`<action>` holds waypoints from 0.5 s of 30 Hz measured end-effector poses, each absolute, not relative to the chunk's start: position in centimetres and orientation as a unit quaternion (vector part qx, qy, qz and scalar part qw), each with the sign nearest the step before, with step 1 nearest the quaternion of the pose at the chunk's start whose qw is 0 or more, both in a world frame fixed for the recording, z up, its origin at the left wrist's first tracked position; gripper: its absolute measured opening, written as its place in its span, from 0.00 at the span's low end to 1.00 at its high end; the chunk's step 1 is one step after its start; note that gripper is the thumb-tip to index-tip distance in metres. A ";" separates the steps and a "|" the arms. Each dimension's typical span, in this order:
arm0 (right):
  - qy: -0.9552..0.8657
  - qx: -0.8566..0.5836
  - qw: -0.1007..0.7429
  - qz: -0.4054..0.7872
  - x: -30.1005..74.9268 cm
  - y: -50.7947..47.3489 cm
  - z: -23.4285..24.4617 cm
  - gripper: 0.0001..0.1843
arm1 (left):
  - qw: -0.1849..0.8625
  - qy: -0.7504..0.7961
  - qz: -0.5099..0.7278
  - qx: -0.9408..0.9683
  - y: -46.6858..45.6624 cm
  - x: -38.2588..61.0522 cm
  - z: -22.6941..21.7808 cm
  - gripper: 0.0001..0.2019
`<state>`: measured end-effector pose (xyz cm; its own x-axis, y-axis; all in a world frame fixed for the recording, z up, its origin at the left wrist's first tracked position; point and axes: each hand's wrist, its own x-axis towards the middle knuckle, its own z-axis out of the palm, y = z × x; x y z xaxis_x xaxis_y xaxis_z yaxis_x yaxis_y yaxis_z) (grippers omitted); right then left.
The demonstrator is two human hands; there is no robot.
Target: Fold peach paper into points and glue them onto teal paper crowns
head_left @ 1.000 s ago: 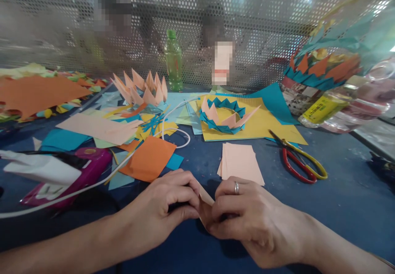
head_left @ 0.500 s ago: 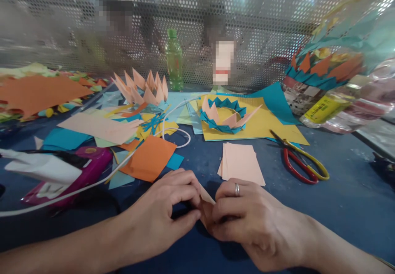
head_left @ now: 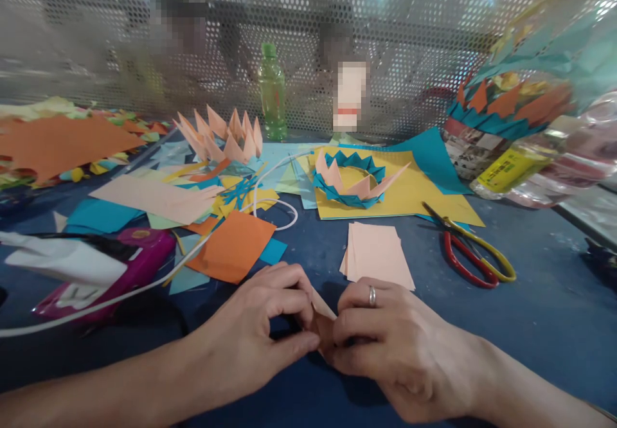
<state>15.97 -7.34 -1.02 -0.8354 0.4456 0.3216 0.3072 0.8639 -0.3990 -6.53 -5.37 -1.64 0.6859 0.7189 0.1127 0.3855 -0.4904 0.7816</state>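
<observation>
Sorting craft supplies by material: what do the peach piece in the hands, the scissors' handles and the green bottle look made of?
Peach piece: thin matte paper; it holds a sharp crease. Scissors handles: glossy red and yellow, probably plastic. Green bottle: translucent, likely plastic.

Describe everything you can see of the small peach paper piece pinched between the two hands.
The small peach paper piece looks like thin matte paper, folded. Only a pointed corner and a narrow strip show; fingers hide the rest. The left hand and the right hand pinch it from both sides, low over the dark blue table, its tip tilted up and leftward.
</observation>
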 end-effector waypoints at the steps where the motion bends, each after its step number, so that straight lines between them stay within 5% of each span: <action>1: -0.942 -0.200 0.210 0.168 16.0 -7.3 -1.0 0.15 | 0.378 0.334 0.216 0.836 -5.4 -6.4 -1.6 0.08; 15: -0.939 -0.200 0.231 0.157 15.9 -7.5 -1.0 0.18 | 0.377 0.343 0.198 0.837 -5.5 -6.3 -1.6 0.09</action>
<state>15.92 -7.51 -0.98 -0.8133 0.4474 0.3720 0.3023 0.8712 -0.3868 -6.32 -5.46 -1.59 0.6857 0.7242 0.0729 0.4249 -0.4795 0.7678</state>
